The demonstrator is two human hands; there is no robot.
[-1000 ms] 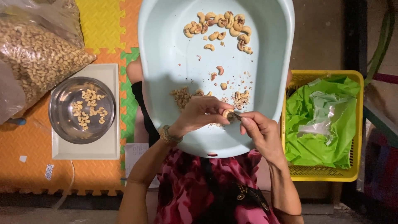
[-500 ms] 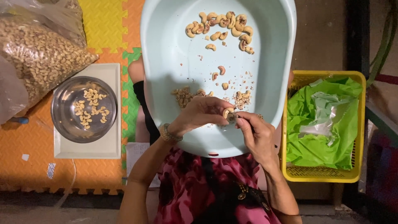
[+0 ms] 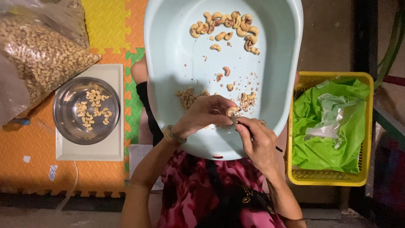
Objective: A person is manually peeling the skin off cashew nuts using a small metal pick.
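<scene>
Two hands meet over the near part of a pale blue tub (image 3: 168, 63) that rests on the person's lap. The left hand (image 3: 206, 114) curls its fingers closed around a single cashew nut (image 3: 231, 111), pinching it at the fingertips. The right hand (image 3: 257, 141) is closed too, its thumb and forefinger gripping a thin dark tool whose tip touches the nut; the other end of the tool pokes out just past the wrist. Beneath the hands lie small heaps of broken skin and crumbs (image 3: 187, 98), and at the far end of the tub sits a cluster of unpeeled cashews (image 3: 228, 27). To the left, on an orange foam mat (image 3: 38, 169), a steel bowl (image 3: 67, 126) with a few pale kernels stands on a white scale (image 3: 112, 154). Beside it lies a big clear bag of nuts (image 3: 38, 55). To the right stands a yellow basket (image 3: 325, 179) lined with green plastic.
</scene>
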